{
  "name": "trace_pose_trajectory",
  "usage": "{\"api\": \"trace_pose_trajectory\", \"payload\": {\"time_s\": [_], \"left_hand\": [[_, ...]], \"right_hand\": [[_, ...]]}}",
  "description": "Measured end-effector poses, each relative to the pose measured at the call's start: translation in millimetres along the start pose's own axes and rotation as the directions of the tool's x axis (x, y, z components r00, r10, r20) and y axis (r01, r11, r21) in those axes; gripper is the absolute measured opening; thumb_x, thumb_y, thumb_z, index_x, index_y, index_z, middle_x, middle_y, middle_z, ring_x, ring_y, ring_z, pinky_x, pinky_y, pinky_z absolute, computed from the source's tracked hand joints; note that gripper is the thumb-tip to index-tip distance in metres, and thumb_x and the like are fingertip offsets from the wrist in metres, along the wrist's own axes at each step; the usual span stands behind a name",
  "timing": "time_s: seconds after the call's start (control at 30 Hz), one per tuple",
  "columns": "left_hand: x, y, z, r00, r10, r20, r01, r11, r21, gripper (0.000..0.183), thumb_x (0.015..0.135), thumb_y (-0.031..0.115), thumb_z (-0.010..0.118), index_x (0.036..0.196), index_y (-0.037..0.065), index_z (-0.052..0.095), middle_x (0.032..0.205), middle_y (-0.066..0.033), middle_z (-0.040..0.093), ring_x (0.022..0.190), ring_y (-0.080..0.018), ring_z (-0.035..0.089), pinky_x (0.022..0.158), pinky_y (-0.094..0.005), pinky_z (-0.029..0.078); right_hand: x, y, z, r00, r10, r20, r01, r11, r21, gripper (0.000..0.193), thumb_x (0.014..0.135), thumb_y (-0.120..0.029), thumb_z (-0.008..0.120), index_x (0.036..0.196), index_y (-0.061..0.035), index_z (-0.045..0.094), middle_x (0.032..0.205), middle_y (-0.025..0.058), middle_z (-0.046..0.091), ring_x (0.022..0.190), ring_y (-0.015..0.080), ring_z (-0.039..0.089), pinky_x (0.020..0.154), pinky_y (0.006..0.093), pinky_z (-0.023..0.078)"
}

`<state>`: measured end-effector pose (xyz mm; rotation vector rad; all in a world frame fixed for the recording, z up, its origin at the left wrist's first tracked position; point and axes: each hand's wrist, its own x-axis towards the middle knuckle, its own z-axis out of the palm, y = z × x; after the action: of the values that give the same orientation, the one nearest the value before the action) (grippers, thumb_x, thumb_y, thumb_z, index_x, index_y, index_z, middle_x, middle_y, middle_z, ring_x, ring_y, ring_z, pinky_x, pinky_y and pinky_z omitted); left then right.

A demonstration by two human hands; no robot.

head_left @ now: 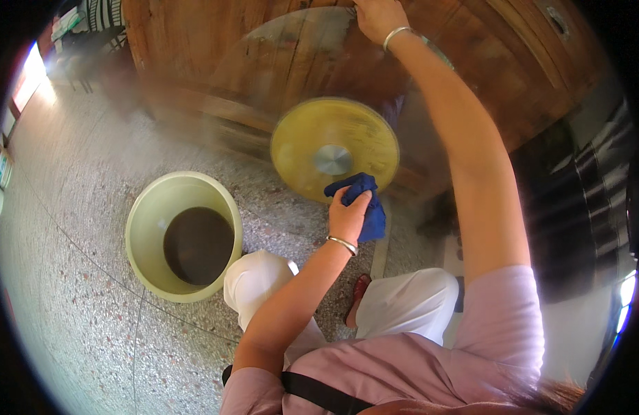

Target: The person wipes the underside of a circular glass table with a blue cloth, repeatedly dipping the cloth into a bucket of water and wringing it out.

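A dark blue cloth (373,218) is bunched in my left hand (348,220), whose fingers are closed on it. The cloth lies against the lower edge of a yellowish round disc (298,149) with a silver metal hub (332,160) at its middle. Around this disc spreads a larger, see-through round glass turntable (291,31), tilted up, with wood showing through it. At the top, my right hand (380,19) grips the glass near its upper rim; the fingertips are partly cut off by the picture's edge. Both wrists wear silver bangles.
A pale green bucket (141,235) with dark, murky water (199,245) stands on the speckled floor (84,304), left of my knees. Brown wooden furniture (188,41) rises behind the glass. Black, glossy furniture (568,214) is at the right. A striped chair (105,15) stands far left.
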<state>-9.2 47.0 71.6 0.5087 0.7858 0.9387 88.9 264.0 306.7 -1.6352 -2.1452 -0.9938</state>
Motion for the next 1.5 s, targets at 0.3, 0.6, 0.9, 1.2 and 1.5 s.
{"api": "trace_pose_trajectory", "payload": {"time_s": [0.3,0.6,0.9,1.2,1.5], "left_hand": [[6.3,-26.5,5.1,1.0,0.001,0.001,-0.001,0.997,0.079,0.035,0.075,0.015,0.069,0.103,0.001,0.054,0.088,-0.0063,0.06,0.072,-0.0127,0.059,0.063,-0.0285,0.051],[13.6,-27.2,1.2,0.998,0.052,-0.023,-0.048,0.991,0.128,0.039,0.072,0.02,0.069,0.102,-0.001,0.055,0.086,-0.0099,0.062,0.07,-0.0144,0.059,0.064,-0.0287,0.049],[4.7,6.3,-5.2,0.999,0.036,-0.019,-0.035,0.999,0.014,0.037,0.074,0.015,0.069,0.103,-0.001,0.054,0.09,-0.0073,0.06,0.075,-0.0128,0.058,0.067,-0.0267,0.049],[13.3,10.5,-9.7,0.985,0.113,-0.129,-0.108,0.993,0.043,0.034,0.072,0.015,0.07,0.1,0.0,0.057,0.089,-0.0075,0.061,0.076,-0.0144,0.058,0.067,-0.027,0.048],[20.9,10.8,-18.1,0.954,0.251,-0.166,-0.239,0.967,0.093,0.034,0.072,0.014,0.069,0.1,0.0,0.056,0.089,-0.0072,0.061,0.076,-0.0138,0.057,0.069,-0.0272,0.048]], "right_hand": [[52.1,-52.8,35.6,0.918,-0.259,0.301,0.269,0.963,0.007,0.029,0.087,-0.022,0.046,0.109,-0.009,0.059,0.108,0.0138,0.054,0.105,0.0305,0.047,0.086,0.0413,0.04],[65.8,-58.3,51.0,0.914,-0.176,0.366,0.188,0.982,0.001,0.032,0.087,-0.036,0.049,0.098,-0.0079,0.058,0.098,0.0155,0.061,0.094,0.0325,0.056,0.08,0.0436,0.043],[45.4,-55.3,-1.2,0.905,-0.132,0.405,0.09,0.989,0.12,0.035,0.084,-0.042,0.052,0.088,-0.0077,0.057,0.09,0.0147,0.063,0.085,0.0334,0.059,0.074,0.042,0.045],[-10.9,4.3,-38.2,0.936,-0.029,0.351,-0.035,0.984,0.175,0.035,0.085,-0.042,0.053,0.083,-0.0065,0.056,0.08,0.0146,0.062,0.075,0.0316,0.058,0.068,0.0407,0.044],[-70.5,19.7,-93.5,0.954,0.107,0.281,-0.158,0.973,0.167,0.029,0.084,-0.036,0.057,0.081,-0.0075,0.057,0.075,0.0127,0.061,0.07,0.0291,0.058,0.063,0.0383,0.045]]}}
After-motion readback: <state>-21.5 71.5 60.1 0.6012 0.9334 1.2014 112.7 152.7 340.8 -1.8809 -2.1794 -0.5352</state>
